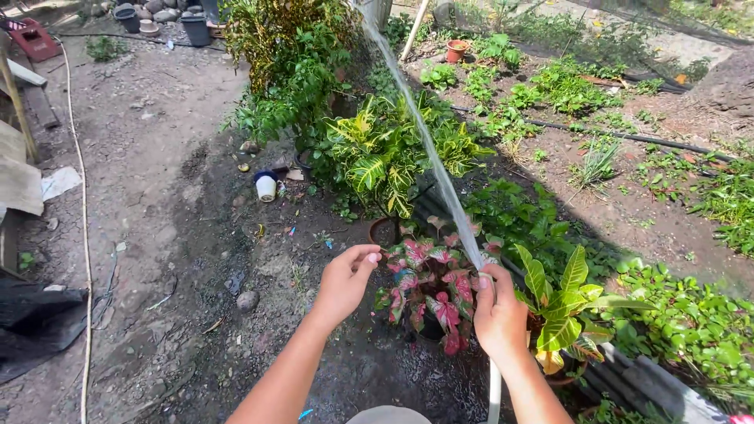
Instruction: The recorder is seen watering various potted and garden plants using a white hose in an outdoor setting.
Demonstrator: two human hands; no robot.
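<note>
Water (424, 133) is shooting in a thin pale stream from the right hand (499, 314) up and away over the garden bed, passing above the yellow-green striped shrub (377, 161) toward the top edge of the view. The right hand is gripping the end of a white hose (494, 392), its fingers (485, 284) wrapping tightly around the tip, with one fingertip seeming to be pressing at the opening where the jet is leaving. The hose itself is running down from under the wrist toward the bottom edge.

The left hand (344, 281) is hovering just beside the pink-and-green leafy plant (432, 290), its fingers (366, 254) curling narrowly with the tips close together, holding nothing; whether they are touching a leaf I cannot tell. That plant is sitting in a dark pot between the two hands, on damp, dark soil. Just to its right a broad-leaved yellow-green plant (561, 302) is growing in a brown pot. A white cup-like container (266, 187) is lying on the ground (157, 157) well to the left of the shrub, and a thin white cord (85, 235) is trailing down the bare earth on the left side. A terracotta pot (456, 50) is standing far back among the low greens.
</note>
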